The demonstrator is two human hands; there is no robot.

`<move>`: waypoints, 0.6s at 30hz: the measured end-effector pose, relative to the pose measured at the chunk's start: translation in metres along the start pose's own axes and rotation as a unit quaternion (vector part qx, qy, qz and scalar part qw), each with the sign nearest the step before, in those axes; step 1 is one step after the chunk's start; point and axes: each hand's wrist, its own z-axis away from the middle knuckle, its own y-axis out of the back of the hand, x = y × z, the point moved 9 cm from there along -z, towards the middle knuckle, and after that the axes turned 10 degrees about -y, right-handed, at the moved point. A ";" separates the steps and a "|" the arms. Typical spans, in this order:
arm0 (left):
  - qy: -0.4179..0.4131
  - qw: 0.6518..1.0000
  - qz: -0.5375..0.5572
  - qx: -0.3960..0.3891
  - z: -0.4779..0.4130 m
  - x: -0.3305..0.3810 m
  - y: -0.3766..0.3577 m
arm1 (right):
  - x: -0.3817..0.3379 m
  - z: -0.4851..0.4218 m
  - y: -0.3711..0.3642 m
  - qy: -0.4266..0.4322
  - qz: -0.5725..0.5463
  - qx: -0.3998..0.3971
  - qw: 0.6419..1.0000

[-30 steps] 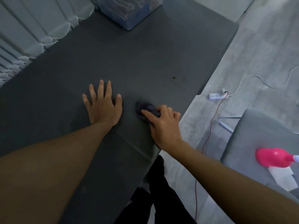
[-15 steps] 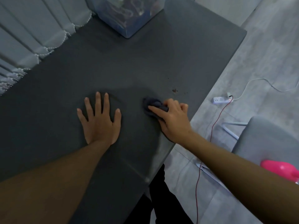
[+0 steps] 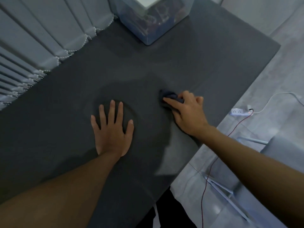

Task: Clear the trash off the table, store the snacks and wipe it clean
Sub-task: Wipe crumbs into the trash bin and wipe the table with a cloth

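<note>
The dark grey table fills most of the view. My left hand lies flat on it with fingers spread, palm down. To its right, my right hand grips a small dark blue cloth bunched under the fingers and presses it on the tabletop near the right edge. A clear plastic storage box with packets inside stands at the far end of the table.
Pleated grey curtains run along the table's left side. On the floor at right lie a white power strip, a white cable and a thin red wire. A grey chair stands at the right edge.
My right hand has slid the cloth forward along the table, over the spot where small brown specks showed earlier. The view has tilted forward; the pink bottle on the chair has left the frame.
</note>
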 end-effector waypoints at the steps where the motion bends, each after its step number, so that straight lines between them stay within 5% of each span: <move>1: 0.000 1.000 0.000 -0.001 0.000 0.000 0.000 | 0.009 -0.012 0.002 -0.010 0.008 0.009 1.000; 6: 0.003 1.000 -0.012 -0.012 -0.001 -0.002 0.000 | 0.042 -0.057 -0.001 -0.246 -0.017 0.038 0.968; 8: 0.003 1.000 -0.012 -0.014 -0.001 -0.003 -0.001 | 0.008 -0.049 -0.009 -0.208 -0.026 0.030 0.977; 11: 0.004 1.000 -0.007 -0.011 -0.002 -0.003 0.000 | -0.050 -0.022 -0.020 -0.001 -0.032 -0.001 0.999; 13: 0.003 1.000 -0.002 -0.009 -0.002 -0.003 0.002 | -0.052 -0.028 -0.021 0.052 -0.016 -0.007 0.999; 18: 0.002 1.000 0.013 -0.002 -0.001 -0.004 0.003 | -0.017 -0.065 -0.021 -0.165 -0.014 0.026 0.986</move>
